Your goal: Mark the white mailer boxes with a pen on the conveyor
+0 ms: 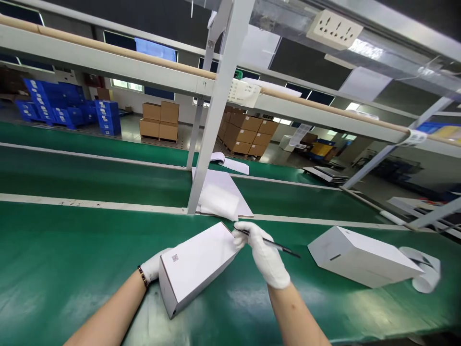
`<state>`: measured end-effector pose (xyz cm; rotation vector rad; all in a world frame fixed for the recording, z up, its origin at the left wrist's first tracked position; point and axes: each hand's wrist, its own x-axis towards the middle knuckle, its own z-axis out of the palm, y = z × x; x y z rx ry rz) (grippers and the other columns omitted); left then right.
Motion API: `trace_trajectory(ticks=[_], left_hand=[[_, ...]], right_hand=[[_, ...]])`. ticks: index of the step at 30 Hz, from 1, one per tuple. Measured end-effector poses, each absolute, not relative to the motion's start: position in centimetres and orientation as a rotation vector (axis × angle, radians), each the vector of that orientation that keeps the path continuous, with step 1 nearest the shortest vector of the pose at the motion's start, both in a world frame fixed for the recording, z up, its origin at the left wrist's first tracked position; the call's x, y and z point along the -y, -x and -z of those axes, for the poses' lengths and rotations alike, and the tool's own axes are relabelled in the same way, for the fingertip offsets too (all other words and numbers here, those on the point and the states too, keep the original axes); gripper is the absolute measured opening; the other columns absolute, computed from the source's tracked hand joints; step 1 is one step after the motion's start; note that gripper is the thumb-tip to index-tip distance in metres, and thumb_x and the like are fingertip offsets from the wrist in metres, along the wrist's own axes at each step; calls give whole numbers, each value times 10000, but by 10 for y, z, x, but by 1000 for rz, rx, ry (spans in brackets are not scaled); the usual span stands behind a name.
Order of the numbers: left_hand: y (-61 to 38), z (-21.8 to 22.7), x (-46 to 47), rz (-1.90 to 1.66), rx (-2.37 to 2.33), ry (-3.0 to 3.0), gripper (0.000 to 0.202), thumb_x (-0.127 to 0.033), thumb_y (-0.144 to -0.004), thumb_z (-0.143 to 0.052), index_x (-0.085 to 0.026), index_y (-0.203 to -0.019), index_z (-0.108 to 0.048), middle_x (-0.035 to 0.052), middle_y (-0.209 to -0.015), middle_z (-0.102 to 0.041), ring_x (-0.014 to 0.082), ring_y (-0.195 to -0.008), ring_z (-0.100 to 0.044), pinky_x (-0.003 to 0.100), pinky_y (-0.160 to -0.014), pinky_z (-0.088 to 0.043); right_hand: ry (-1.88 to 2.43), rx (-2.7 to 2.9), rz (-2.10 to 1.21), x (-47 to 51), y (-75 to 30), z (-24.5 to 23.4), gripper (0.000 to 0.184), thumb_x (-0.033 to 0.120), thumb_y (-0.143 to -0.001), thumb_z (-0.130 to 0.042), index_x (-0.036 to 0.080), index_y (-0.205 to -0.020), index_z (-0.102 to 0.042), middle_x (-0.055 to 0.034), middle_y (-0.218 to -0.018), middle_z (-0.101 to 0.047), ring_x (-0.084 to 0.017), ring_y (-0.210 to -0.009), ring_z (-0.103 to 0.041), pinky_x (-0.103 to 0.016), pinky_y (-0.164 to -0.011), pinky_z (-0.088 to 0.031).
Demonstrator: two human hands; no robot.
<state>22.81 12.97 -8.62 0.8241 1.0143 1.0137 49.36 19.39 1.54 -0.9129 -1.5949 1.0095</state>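
The green desk [72, 269] carries two white boxes. One box [196, 266] lies tilted between the hands, a small square code printed near its corner, too small to read. The second box [360, 259] lies well apart to the right, partly covering a white roll [428, 274]. The gloved left hand [153, 266] is mostly hidden behind the near box, its grip impossible to tell. The gloved right hand [264, 254] closes on a thin dark pen [277, 246], fingertips touching the box's far corner.
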Motion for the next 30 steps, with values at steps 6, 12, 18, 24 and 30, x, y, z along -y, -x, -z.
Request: trace_trajectory(ticks=[6, 12, 18, 24, 30], left_hand=[[-230, 87, -133, -969, -1002, -715, 293, -396, -710, -745, -149, -636, -608, -52, -552, -601, 128, -609, -566, 275, -740, -471], [-224, 101, -143, -901, -1010, -703, 353, -361, -915, -512, -106, -722, -661, -31, -635, -674, 111, -636, -583, 272, -723, -445], [-226, 97, -138, -914, -973, -734, 331, -383, -912, -545, -118, -763, -677, -39, -676, -698, 119, -683, -606, 230, -728, -456], [-225, 103, -135, -912, -943, -786, 409, -467, -932, -489, -128, -864, -707, 17, -814, -754, 205, -897, -682, 311, -871, -479], [-209, 111, -136, -911, -719, -955, 866, -877, -672, -526, -151, -1106, -714, 93, -1198, -710, 333, -1226, -583, 432, -1086, -376]], right_hand=[[1271, 1678, -1027, -242, -457, -12, 530, 718, -745, -547, 215, -577, -528, 25, -418, -448, -129, -402, -434, -262, -438, -371], [1304, 1717, -935, -238, -456, -4, 530, 716, -758, -531, 227, -556, -509, 16, -464, -448, -145, -461, -437, -288, -503, -387], [1321, 1801, -849, -236, -454, -7, 561, 756, -748, -497, 240, -532, -452, 9, -478, -457, -161, -498, -454, -312, -558, -399], [1359, 1841, -751, -235, -453, -7, 591, 783, -752, -457, 243, -513, -475, -31, -528, -542, -199, -554, -514, -342, -603, -431], [1329, 1786, -819, -239, -456, -4, 599, 808, -741, -497, 237, -561, -520, -16, -496, -522, -189, -507, -505, -326, -551, -430]])
